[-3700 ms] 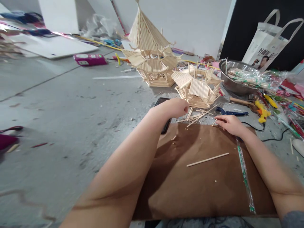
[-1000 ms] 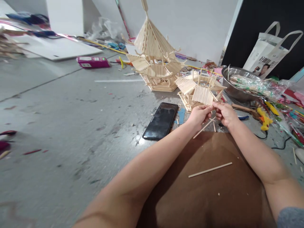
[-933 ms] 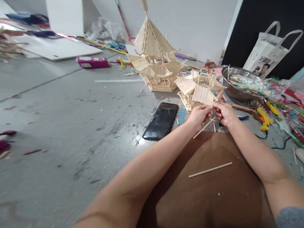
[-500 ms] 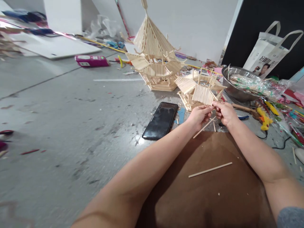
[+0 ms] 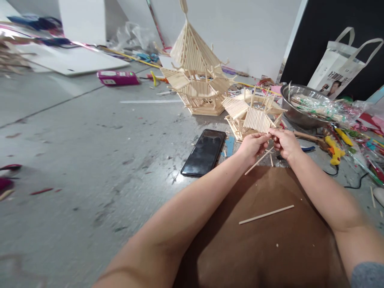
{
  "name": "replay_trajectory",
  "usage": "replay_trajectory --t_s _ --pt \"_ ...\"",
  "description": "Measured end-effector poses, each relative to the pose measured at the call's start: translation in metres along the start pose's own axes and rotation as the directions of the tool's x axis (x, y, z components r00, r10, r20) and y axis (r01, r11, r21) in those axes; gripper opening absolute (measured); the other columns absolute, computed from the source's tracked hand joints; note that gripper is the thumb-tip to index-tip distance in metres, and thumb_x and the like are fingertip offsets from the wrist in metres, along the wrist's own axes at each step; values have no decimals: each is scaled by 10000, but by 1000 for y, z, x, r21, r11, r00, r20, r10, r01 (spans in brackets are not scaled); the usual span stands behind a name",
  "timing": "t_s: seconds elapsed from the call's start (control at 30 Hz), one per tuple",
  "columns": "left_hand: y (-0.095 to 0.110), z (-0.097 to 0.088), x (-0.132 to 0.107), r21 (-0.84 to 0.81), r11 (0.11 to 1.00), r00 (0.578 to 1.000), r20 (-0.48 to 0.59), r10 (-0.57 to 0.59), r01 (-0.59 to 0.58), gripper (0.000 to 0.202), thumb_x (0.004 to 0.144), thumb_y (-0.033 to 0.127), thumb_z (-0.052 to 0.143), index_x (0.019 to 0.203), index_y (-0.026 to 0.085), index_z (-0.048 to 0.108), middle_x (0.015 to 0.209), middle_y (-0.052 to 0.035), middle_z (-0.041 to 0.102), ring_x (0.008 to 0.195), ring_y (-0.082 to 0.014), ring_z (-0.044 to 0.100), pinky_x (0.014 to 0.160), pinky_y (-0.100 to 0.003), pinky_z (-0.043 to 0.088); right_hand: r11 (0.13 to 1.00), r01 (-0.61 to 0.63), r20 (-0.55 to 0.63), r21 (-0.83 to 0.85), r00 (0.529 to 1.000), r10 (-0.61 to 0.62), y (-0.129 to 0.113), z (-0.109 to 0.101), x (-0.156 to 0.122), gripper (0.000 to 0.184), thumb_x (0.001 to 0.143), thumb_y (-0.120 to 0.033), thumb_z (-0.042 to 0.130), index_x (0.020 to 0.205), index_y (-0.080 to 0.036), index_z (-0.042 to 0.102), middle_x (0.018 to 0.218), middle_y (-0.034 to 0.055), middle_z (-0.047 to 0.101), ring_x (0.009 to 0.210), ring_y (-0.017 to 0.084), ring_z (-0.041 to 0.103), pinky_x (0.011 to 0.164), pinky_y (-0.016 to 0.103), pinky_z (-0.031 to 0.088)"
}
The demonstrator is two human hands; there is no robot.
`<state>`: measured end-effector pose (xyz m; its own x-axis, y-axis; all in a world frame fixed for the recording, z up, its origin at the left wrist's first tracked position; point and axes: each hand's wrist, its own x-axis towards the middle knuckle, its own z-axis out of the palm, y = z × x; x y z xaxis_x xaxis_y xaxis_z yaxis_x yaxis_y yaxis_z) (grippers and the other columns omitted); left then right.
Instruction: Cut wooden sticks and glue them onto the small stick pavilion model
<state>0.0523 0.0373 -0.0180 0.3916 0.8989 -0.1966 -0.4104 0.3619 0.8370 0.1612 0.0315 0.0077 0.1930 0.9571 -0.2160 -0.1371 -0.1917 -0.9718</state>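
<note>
My left hand (image 5: pixel 253 146) and my right hand (image 5: pixel 285 143) meet fingertip to fingertip just in front of a small, partly built stick pavilion (image 5: pixel 253 116). Both are closed on thin wooden sticks (image 5: pixel 258 161), one of which slants down and left from the left hand. A single loose stick (image 5: pixel 266 214) lies on the brown board (image 5: pixel 240 248) under my forearms. A taller stick pagoda (image 5: pixel 196 68) stands behind on the floor.
A black phone (image 5: pixel 204 153) lies on the grey floor left of my hands. A steel bowl (image 5: pixel 295 114) with wrapped sticks, a yellow glue gun (image 5: pixel 332 150), a white tote bag (image 5: pixel 342 64) and clutter fill the right. A pink box (image 5: pixel 117 77) lies far left.
Since 3.7 s ago both hands have lifted from the scattered sticks and come together holding some. Over the last second they have barely moved.
</note>
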Motion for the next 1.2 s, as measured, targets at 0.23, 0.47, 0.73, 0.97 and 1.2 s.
replay_trajectory --t_s 0.23,0.47,0.73,0.97,1.2 --pt "2 0 0 33 999 1000 3 1 -1 110 740 156 566 640 126 531 403 51 452 301 -22 339 335 -166 183 1000 29 -9 -6 1000 -29 2 1 0 287 620 -235 621 484 -180 374 343 -95 355 255 16 265 272 171 157" --pt "0 -4 4 82 996 999 -43 31 -28 120 730 172 585 631 130 530 399 55 446 291 -19 325 326 -170 168 999 49 -18 0 999 -49 1 2 0 274 614 -238 613 479 -175 383 349 -100 353 259 10 264 279 166 156" --pt "2 -3 1 30 999 1000 -15 14 -14 124 696 183 624 632 126 535 410 53 452 313 -15 348 333 -154 191 998 66 -5 6 998 -66 3 1 1 281 600 -240 631 487 -177 381 340 -101 347 255 12 260 287 170 153" --pt "1 -3 2 9 1000 1000 4 30 -30 148 687 199 634 615 124 530 408 50 459 305 -18 344 324 -158 196 997 75 -12 1 997 -75 4 0 2 269 607 -244 627 500 -173 391 352 -100 358 264 8 254 296 167 152" --pt "1 -4 2 1 1000 1000 7 25 -25 156 693 200 632 607 126 525 412 52 460 300 -19 347 325 -161 197 995 103 -3 -10 995 -103 6 -1 3 257 620 -245 622 509 -173 402 351 -99 354 267 15 261 293 172 154"
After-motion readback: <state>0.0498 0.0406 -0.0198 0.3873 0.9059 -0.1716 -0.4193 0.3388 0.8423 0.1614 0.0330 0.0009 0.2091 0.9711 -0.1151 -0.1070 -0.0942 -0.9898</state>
